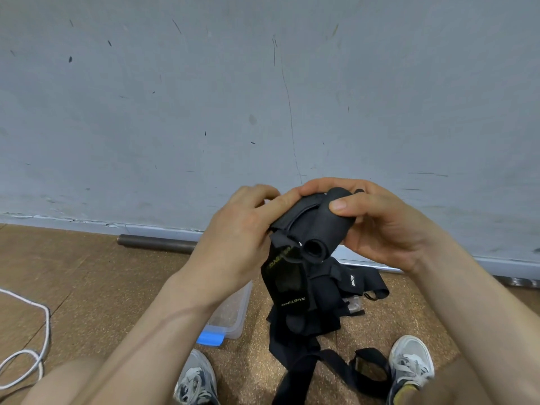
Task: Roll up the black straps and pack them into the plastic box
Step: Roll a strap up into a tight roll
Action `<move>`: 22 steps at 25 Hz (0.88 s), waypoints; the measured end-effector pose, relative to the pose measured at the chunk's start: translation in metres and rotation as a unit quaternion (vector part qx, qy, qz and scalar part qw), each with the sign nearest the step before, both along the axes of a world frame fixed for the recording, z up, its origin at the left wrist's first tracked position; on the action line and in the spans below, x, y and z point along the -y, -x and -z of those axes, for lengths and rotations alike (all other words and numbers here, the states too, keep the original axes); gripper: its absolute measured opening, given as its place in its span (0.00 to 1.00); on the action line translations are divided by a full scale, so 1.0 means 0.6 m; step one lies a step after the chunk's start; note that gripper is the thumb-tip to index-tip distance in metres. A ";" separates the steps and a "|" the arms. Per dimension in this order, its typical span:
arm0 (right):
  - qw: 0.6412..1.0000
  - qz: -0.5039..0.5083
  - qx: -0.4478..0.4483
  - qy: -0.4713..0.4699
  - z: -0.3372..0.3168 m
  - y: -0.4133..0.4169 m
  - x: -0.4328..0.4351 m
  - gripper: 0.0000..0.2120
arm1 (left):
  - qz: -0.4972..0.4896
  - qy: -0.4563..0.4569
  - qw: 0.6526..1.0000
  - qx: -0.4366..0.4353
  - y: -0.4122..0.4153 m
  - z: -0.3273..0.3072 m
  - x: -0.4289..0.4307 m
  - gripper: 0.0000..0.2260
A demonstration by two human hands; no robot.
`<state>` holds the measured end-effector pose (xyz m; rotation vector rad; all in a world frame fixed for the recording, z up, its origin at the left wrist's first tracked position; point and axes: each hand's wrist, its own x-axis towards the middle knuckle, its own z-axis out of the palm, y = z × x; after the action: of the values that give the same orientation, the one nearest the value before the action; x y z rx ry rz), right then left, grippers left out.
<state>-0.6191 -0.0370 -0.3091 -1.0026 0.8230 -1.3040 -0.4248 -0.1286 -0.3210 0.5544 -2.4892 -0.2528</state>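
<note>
Two bare forearms reach up from the bottom edge, with a pair of grey and white sneakers (410,365) planted on the brown speckled floor (87,276) beneath them. Both hands meet in mid-air in front of a scuffed grey wall (263,83), closed around a partly rolled black strap (309,226). On the right hand (388,226), the thumb presses across the top of the tight roll while the fingers wrap behind it, so that hand is clamped on the roll. From the other side, the left hand (242,238) grips the looser outer layer of the same strap, fingers curled over its upper edge. Facing the camera, the roll's open end shows a round hollow at its centre, and a loose tail with printed lettering hangs down from it. Directly below the hands, a pile of loose black straps (315,302) lies tangled on the floor between the shoes, some ends trailing toward the bottom edge. Just left of that pile sits a clear plastic box (233,314) with a blue latch, partly hidden behind the left forearm; whether anything is inside it cannot be told. Along the foot of the wall lies a dark metal pipe (155,243), and a white cord (43,325) loops over the floor at far left.
</note>
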 end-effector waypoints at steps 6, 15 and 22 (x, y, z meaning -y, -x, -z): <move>0.984 0.175 0.000 -0.040 0.004 -0.009 0.009 0.14 | 0.057 -0.408 0.902 -0.127 -0.025 -0.036 0.003 0.22; 0.956 0.289 0.025 -0.031 0.013 -0.058 0.015 0.06 | 0.057 -0.565 0.783 -0.253 0.022 -0.005 -0.026 0.13; 0.928 0.372 -0.032 -0.011 0.014 -0.070 0.016 0.03 | 0.036 -0.566 0.785 -0.249 0.037 -0.008 -0.040 0.13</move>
<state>-0.5769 -0.0466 -0.3177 -0.7294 1.3418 -1.8969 -0.4469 -0.1047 -0.3163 0.6967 -1.6021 -1.7304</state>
